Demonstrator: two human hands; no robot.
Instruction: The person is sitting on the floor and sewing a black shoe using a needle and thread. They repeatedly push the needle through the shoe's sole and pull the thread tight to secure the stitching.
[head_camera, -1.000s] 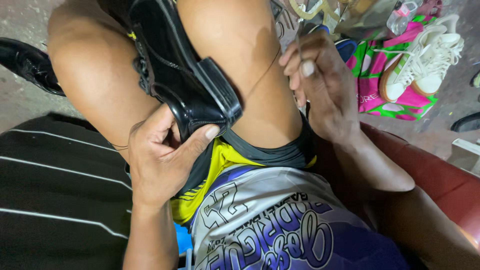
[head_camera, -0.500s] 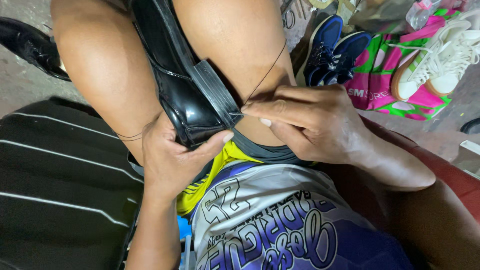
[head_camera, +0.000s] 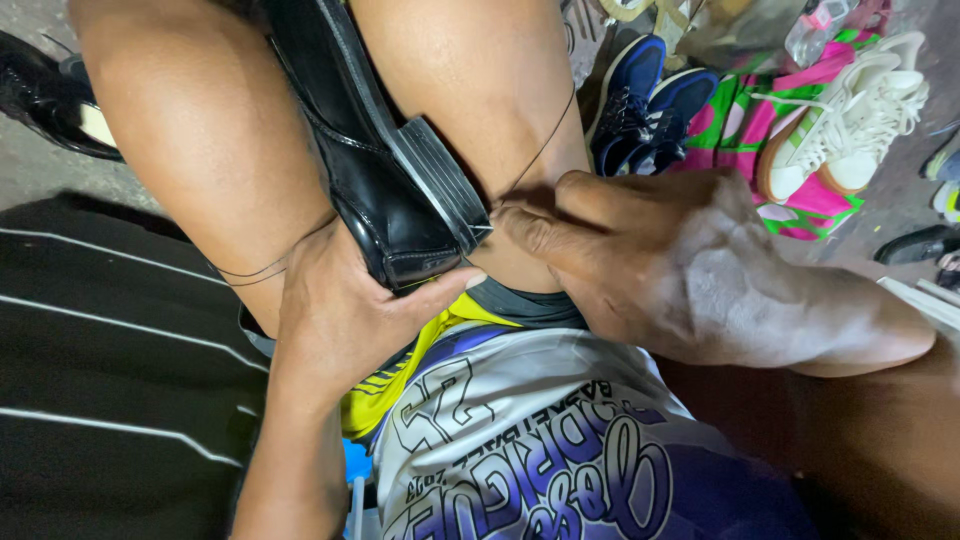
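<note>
A shiny black leather shoe (head_camera: 370, 190) lies heel-toward-me between my bare knees, its grey sole edge (head_camera: 440, 185) turned to the right. My left hand (head_camera: 340, 320) grips the shoe's heel from below, thumb across the back. My right hand (head_camera: 650, 265) rests on my right thigh with its fingertips pinched at the heel's sole edge. A thin dark thread (head_camera: 545, 145) runs up from those fingertips over my thigh. More thread (head_camera: 265, 265) loops by my left wrist. Any needle is hidden by the fingers.
A second black shoe (head_camera: 45, 100) lies on the ground at far left. A pair of navy trainers (head_camera: 645, 100) and a white trainer (head_camera: 850, 115) sit on a pink and green bag (head_camera: 745, 125) at upper right. A black striped surface (head_camera: 110, 380) fills the lower left.
My right hand came down from the upper right to the shoe's heel, and the thread now runs slack-free to its fingertips. My left hand stayed on the heel.
</note>
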